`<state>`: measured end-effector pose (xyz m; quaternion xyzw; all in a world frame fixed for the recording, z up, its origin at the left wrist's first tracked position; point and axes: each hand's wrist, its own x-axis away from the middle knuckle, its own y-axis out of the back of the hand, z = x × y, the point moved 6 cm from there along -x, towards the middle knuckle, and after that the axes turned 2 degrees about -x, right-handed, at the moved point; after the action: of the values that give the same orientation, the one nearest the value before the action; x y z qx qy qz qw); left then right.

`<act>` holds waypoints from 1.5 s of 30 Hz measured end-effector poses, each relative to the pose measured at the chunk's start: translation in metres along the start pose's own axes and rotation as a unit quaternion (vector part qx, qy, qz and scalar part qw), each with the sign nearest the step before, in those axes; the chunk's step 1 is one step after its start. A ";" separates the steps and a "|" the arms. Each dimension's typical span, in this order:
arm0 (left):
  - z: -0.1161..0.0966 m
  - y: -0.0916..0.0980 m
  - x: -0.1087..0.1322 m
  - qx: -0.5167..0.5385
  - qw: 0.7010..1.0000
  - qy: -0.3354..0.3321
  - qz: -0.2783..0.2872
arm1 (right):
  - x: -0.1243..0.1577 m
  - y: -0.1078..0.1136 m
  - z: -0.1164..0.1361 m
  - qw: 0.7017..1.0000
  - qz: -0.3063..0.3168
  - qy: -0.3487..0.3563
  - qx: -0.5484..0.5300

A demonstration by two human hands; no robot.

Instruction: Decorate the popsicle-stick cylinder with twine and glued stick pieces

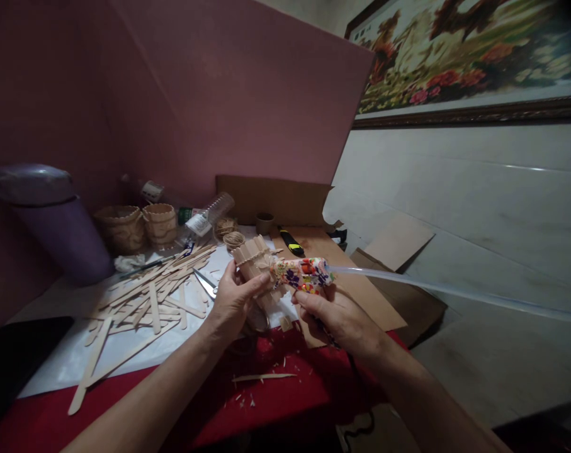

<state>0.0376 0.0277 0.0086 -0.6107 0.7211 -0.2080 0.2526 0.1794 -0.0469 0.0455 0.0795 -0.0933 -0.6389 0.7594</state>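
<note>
My left hand (235, 292) is closed around a small cup built of wooden craft sticks (250, 257), tilted, with a band of twine around it. In my right hand (330, 311) is a flower-patterned hot glue gun (301, 274), held by its handle. A long clear glue stick (408, 282) runs out of its back end to the right. The gun's front end is up against the stick cup; the nozzle tip is hidden. A pair of scissors (206, 284) lies just left of my left hand.
Loose craft sticks (148, 299) are heaped on white paper at left. Behind stand two decorated stick cups (160, 224), a plastic bottle (209, 214), twine balls (233, 240) and a purple container (61, 233). A utility knife (289, 241) lies on cardboard (361, 296). Wood scraps litter the red cloth (271, 409).
</note>
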 end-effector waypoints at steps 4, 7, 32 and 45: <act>0.000 0.001 0.000 -0.007 1.000 0.000 -0.006 | 0.001 0.002 -0.002 1.000 0.000 -0.012 0.005; 0.000 0.000 0.001 -0.007 1.000 0.001 0.003 | 0.002 0.003 -0.002 1.000 -0.004 -0.016 0.013; -0.001 -0.002 0.002 0.007 1.000 0.010 0.003 | 0.002 0.000 -0.001 1.000 -0.003 -0.018 -0.001; -0.001 -0.003 0.002 0.003 1.000 0.009 0.008 | 0.003 0.001 -0.001 1.000 -0.008 -0.016 0.003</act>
<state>0.0386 0.0248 0.0111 -0.6021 0.7278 -0.2132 0.2496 0.1810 -0.0493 0.0453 0.0721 -0.1066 -0.6456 0.7528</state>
